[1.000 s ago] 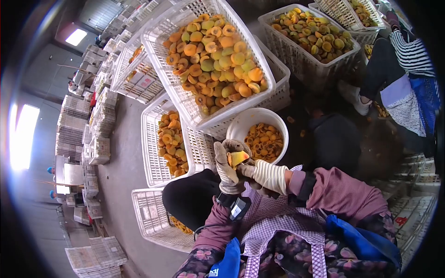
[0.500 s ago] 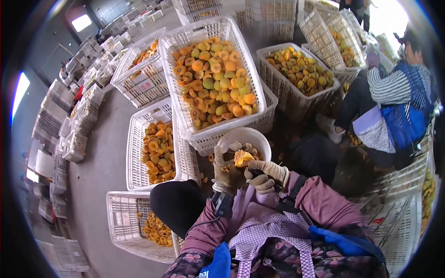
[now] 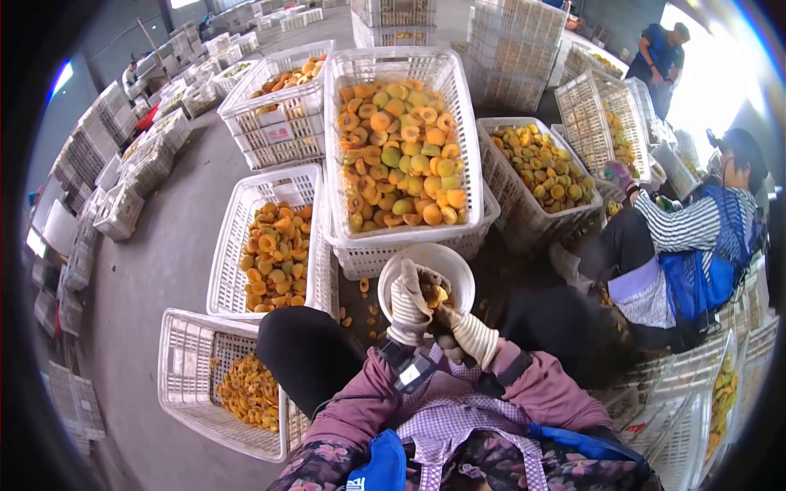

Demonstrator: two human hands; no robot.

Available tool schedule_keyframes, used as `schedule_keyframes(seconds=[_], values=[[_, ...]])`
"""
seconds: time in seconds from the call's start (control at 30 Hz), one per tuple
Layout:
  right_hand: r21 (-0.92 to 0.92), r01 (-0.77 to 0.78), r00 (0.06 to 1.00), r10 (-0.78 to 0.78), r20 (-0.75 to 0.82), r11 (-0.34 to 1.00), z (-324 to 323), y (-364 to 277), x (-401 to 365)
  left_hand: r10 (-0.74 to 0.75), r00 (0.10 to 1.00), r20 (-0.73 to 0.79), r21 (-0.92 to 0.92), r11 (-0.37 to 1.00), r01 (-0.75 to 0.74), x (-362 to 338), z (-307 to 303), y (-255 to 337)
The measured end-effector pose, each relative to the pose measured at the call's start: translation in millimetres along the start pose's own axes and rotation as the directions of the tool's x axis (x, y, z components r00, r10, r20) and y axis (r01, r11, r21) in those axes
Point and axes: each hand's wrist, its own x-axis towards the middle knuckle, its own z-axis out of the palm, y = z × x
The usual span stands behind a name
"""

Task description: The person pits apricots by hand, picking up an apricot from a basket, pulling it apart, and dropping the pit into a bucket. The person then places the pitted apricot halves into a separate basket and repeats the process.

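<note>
Both gloved hands are together over the near edge of a round white bucket (image 3: 465, 282). My left hand (image 3: 413, 304) is closed round an orange fruit piece (image 3: 440, 293), which shows between the hands. My right hand (image 3: 468, 334) is bent against the fruit from the right; its fingers are mostly hidden, and what they hold cannot be made out. Just beyond the bucket, a large white crate (image 3: 475, 155) of halved orange and green-yellow fruit rests on another crate.
A crate of fruit halves (image 3: 219, 266) stands at left, with a crate of darker pieces (image 3: 176, 360) nearer. Another fruit crate (image 3: 524, 225) is right of centre. A seated co-worker (image 3: 696, 229) is at right; a standing person (image 3: 657, 61) is behind. Stacked crates (image 3: 512, 53) rise at back.
The view has shifted. Both hands have turned inward and down over the bucket, hiding more of the fruit. The co-worker's gloved hand has moved lower, beside a tilted crate.
</note>
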Motion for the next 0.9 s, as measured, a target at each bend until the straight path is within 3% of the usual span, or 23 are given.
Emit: schedule_keyframes(seconds=[0.03, 0.07, 0.13, 0.17, 0.23, 0.27, 0.33, 0.37, 0.4, 0.43, 0.47, 0.5, 0.53, 0.6, 0.67, 0.73, 0.77, 0.8, 0.87, 0.9], values=[[-0.043, -0.038, 0.998, 0.036, -0.044, 0.998, 1.0, -1.3, -3.4, 0.018, 1.000, 0.019, 0.003, 1.000, -0.018, 0.1, -1.4, -2.8], [-0.057, 0.027, 0.994, -0.033, -0.102, 0.998, -3.2, 13.3, 5.3, 0.032, 0.999, 0.037, 0.009, 0.999, -0.032, -0.6, -2.1, -4.8], [-0.230, 0.290, 0.930, -0.330, -0.161, 0.929, -3.0, 29.0, 16.6, 0.045, 0.998, 0.034, -0.015, 0.999, -0.045, -0.3, -4.4, -15.7], [-0.216, 0.289, 0.931, -0.326, -0.162, 0.933, -5.0, 28.2, 15.0, 0.060, 0.997, 0.040, -0.043, 0.997, -0.058, 0.2, -6.5, -20.5], [-0.030, 0.074, 0.994, -0.077, -0.080, 0.997, -14.9, 17.0, 6.5, 0.001, 0.995, 0.101, -0.019, 1.000, 0.001, 1.2, -3.8, -14.3], [0.112, -0.035, 0.997, 0.027, 0.075, 0.993, -27.4, 8.7, 7.3, -0.050, 0.985, 0.166, -0.004, 0.999, 0.052, 0.9, 2.3, -5.7], [-0.149, -0.139, 0.986, 0.151, 0.067, 0.979, -33.4, -20.5, -1.2, -0.064, 0.975, 0.214, 0.010, 0.998, 0.064, -3.0, 12.8, 7.9], [-0.312, -0.222, 0.970, 0.241, 0.024, 0.924, -34.0, -35.8, -2.3, -0.204, 0.954, 0.218, -0.085, 0.970, 0.227, -1.0, 10.0, 4.3], [-0.304, -0.225, 0.969, 0.245, 0.029, 0.926, -39.3, -33.7, 4.3, -0.343, 0.910, 0.235, -0.177, 0.905, 0.387, -0.2, 6.7, 1.7], [-0.595, -0.135, 0.985, 0.175, 0.010, 0.792, -46.5, -27.5, 14.4, -0.216, 0.936, 0.279, 0.036, 0.976, 0.214, 1.1, 1.5, 1.2], [-0.823, -0.046, 0.995, 0.103, 0.015, 0.567, -44.8, -29.0, 18.4, -0.226, 0.935, 0.273, 0.042, 0.974, 0.224, 2.2, -2.8, -4.7], [-0.884, -0.094, 0.994, 0.086, -0.061, 0.458, -35.1, -33.0, 15.7, -0.185, 0.961, 0.208, -0.052, 0.979, 0.199, 2.8, -8.5, -13.8], [-0.881, -0.093, 0.994, 0.092, -0.057, 0.465, -33.5, -29.5, 15.4, -0.144, 0.980, 0.138, -0.143, 0.976, 0.163, 3.2, -12.3, -20.4], [-0.631, -0.065, 0.995, 0.098, 0.018, 0.773, -29.7, -20.2, 15.6, -0.078, 0.996, 0.041, -0.100, 0.992, 0.082, 1.2, -6.7, -18.2], [-0.581, -0.033, 0.994, 0.090, 0.069, 0.813, -29.4, -10.8, 22.9, 0.089, 0.995, -0.035, 0.032, 0.996, -0.088, -0.2, -10.2, -17.7], [-0.427, -0.141, 0.987, 0.160, 0.008, 0.893, -22.7, -8.3, 24.6, 0.178, 0.984, -0.011, 0.118, 0.977, -0.175, -3.7, -9.6, -14.0], [-0.722, 0.073, 0.996, -0.019, 0.082, 0.688, -13.2, -18.7, 22.4, 0.172, 0.985, 0.023, 0.177, 0.969, -0.174, -3.6, -12.8, -12.8], [-0.904, 0.222, 0.945, -0.308, 0.108, 0.366, -18.5, 7.3, 35.1, 0.167, 0.984, 0.061, 0.232, 0.957, -0.176, -2.7, -15.6, -12.3], [-0.790, 0.287, 0.940, -0.319, 0.123, 0.541, -17.9, 11.6, 38.3, 0.062, 0.996, 0.065, 0.202, 0.977, -0.074, -2.1, -18.6, -12.8], [-0.744, 0.305, 0.938, -0.324, 0.126, 0.594, -14.8, 6.3, 35.6, -0.026, 0.993, 0.115, 0.064, 0.998, 0.019, 0.8, -18.7, -11.9]])
